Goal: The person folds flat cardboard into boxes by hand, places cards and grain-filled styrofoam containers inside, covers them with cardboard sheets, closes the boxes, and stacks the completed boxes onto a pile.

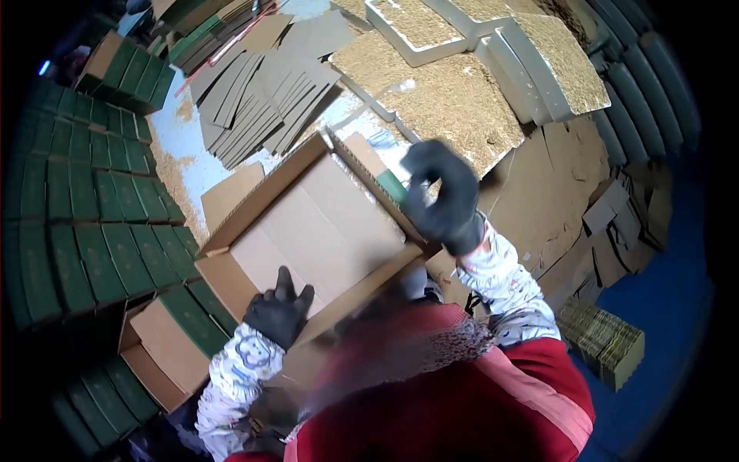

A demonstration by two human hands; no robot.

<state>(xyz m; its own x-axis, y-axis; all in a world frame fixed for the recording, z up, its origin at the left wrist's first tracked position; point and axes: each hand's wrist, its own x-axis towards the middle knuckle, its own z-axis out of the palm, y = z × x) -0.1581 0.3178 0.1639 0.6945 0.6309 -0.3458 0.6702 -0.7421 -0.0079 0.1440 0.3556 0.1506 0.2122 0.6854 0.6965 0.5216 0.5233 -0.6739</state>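
Observation:
An open cardboard box (223, 281) sits tilted in front of me, with a flat cardboard sheet (315, 231) lying inside it. A pale, rough strip shows along the sheet's far right side; what it belongs to I cannot make out. My left hand (281, 312), in a dark glove, reaches over the box's near left corner, fingers spread against the sheet. Just beyond the right wall of the box, my right hand (446, 200), also gloved, is raised with thumb and fingers curled into a ring. Anything pinched at its fingertips is too blurred to see.
Green boxes (85, 262) are stacked along the left, with another open carton (165, 346) below. Grey cardboard sheets (262, 100) lie spread ahead. White-walled trays (419, 54) of golden grain-like material stand at the back. A bundled stack (600, 339) rests on the blue floor (654, 323) at right.

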